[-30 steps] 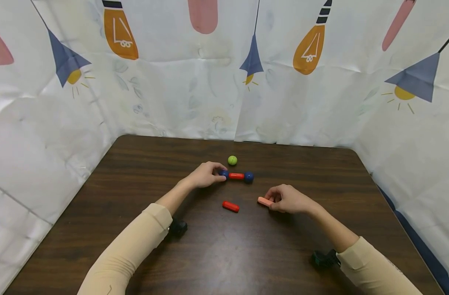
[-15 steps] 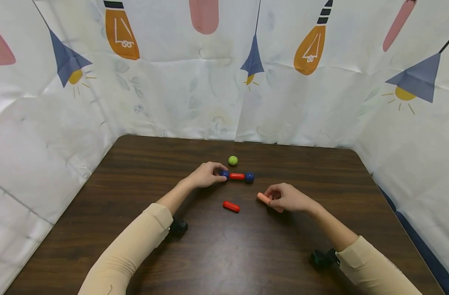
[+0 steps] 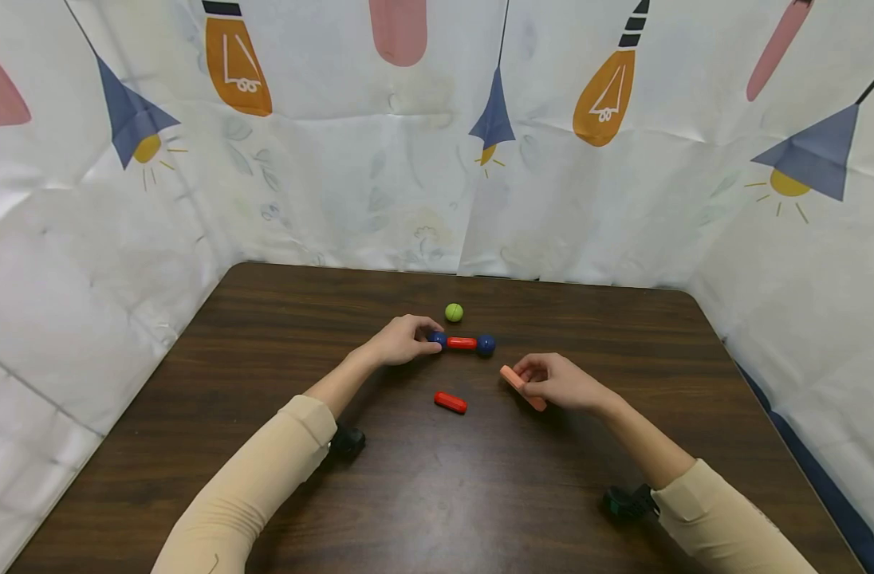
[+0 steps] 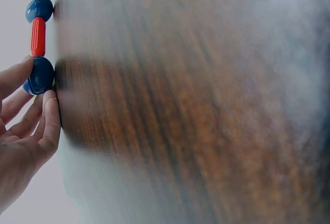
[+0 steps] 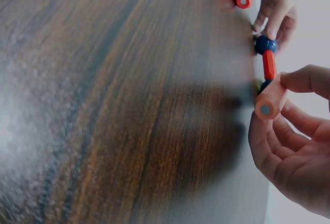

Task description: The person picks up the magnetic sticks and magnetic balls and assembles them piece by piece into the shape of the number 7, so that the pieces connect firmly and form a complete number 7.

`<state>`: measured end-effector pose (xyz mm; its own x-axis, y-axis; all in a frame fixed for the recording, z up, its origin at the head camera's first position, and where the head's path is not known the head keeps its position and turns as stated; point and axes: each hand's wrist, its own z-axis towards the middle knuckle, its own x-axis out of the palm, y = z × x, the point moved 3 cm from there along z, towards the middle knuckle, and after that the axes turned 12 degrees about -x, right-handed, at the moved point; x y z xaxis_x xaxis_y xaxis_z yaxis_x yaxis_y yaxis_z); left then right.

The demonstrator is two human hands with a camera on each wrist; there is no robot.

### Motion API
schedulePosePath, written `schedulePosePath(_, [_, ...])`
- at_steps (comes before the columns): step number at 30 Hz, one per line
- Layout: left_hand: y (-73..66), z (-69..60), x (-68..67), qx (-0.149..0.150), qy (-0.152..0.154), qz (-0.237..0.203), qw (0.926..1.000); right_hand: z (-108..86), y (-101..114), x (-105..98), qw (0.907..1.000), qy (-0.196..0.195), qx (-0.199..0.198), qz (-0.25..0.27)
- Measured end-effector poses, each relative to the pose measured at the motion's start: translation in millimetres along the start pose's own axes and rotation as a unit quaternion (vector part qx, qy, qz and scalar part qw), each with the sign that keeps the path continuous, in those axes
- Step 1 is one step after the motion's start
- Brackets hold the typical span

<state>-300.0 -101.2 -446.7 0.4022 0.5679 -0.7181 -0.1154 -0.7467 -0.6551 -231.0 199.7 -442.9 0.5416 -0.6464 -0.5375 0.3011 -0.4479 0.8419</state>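
Note:
My left hand [image 3: 401,340] pinches the left blue ball [image 4: 41,74] of a dumbbell-like piece. A red rod [image 3: 462,344] joins that ball to a second blue ball [image 3: 486,344] on the right. Between thumb and fingers, my right hand [image 3: 562,381] grips a salmon-coloured rod [image 3: 511,376], slanted and apart from the dumbbell piece in the head view. A small grey disc shows on the rod's end [image 5: 265,109] in the right wrist view. Nearer the person, a loose red rod [image 3: 450,402] lies on the table.
Behind the dumbbell piece sits a green ball [image 3: 454,312]. Everything lies on a dark wood-grain table [image 3: 437,510]. White printed sheets [image 3: 379,191] hang around its back and sides.
In my right hand the salmon rod has turned, its far end swinging away from the person and its near end now showing below the fingers. My left hand stays on the blue ball.

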Motion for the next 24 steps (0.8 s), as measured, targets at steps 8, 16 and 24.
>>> schedulePosePath(8, [-1.5, -1.4, -0.8, 0.0, 0.0, 0.002, 1.0, 2.1, 0.6, 2.7, 0.9994, -0.007, 0.004, 0.032])
schedulePosePath(16, [-0.9, -1.5, -0.4, -0.002, -0.002, 0.003, 1.0, 4.9, -0.7, 5.6, 0.9968, -0.018, 0.018, 0.076])
schedulePosePath(24, [-0.1, -0.1, 0.0, 0.0, -0.002, 0.003, 1.0, 6.2, -0.8, 8.0, 0.9936, -0.026, 0.028, 0.107])
